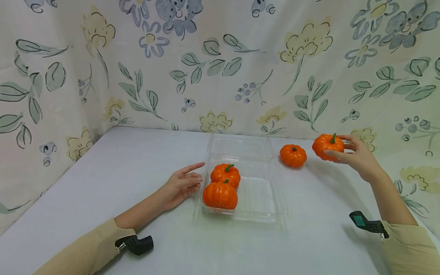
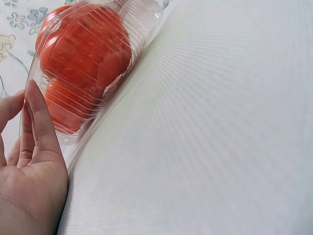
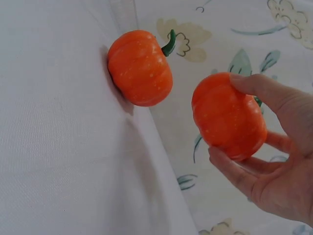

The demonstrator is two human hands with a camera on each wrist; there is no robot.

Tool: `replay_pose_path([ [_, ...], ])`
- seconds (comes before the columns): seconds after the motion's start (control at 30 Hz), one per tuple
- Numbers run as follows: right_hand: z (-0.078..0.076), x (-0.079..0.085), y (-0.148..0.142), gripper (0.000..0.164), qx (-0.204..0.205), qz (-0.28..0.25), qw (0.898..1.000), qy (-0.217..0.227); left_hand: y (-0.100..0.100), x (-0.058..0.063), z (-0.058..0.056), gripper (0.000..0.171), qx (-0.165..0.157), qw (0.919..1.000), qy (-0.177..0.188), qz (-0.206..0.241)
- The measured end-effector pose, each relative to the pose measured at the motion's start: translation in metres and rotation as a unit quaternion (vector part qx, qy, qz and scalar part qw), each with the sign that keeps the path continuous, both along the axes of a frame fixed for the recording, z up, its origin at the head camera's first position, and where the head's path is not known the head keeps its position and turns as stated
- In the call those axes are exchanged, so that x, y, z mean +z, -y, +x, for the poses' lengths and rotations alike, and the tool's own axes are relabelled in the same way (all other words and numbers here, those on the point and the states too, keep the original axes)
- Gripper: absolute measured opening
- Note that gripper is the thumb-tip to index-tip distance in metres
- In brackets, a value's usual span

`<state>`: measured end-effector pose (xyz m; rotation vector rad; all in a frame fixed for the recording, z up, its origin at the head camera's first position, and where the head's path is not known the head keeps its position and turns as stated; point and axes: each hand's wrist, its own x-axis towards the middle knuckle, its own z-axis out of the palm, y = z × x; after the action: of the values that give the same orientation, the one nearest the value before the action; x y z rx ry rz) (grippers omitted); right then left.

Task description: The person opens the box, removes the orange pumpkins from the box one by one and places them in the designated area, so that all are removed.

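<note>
My right hand (image 1: 359, 156) holds an orange toy pumpkin (image 1: 327, 146) with a green stem, raised above the table's far right. In the right wrist view, the thumb and fingers grip this pumpkin (image 3: 227, 117) from opposite sides. Another pumpkin (image 1: 293, 156) sits on the table just left of it. Two more, a rear pumpkin (image 1: 223, 175) and a front pumpkin (image 1: 220, 195), lie in the left part of a clear plastic clamshell box (image 1: 259, 194). Beside that box's left wall is my left hand (image 1: 180, 187), fingers loosely extended, fingertips at the rim in the left wrist view.
The box's transparent lid (image 1: 240, 147) lies folded back toward the rear. A white cloth covers the table (image 1: 137, 160). Behind it hangs a floral curtain (image 1: 213, 99), close to the table's back edge. Dark wrist devices (image 1: 135, 244) are strapped over both sleeves.
</note>
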<state>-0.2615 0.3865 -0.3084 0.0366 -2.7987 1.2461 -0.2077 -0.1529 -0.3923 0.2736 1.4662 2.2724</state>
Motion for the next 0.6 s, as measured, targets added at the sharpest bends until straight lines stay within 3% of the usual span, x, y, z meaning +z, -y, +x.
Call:
replay_pose_path([
  [0.6, -0.003, -0.011, -0.015, 0.082, -0.003, 0.015, 1.0, 0.016, 0.0, 0.002, 0.001, 0.064, -0.004, 1.0, -0.001, 0.0],
])
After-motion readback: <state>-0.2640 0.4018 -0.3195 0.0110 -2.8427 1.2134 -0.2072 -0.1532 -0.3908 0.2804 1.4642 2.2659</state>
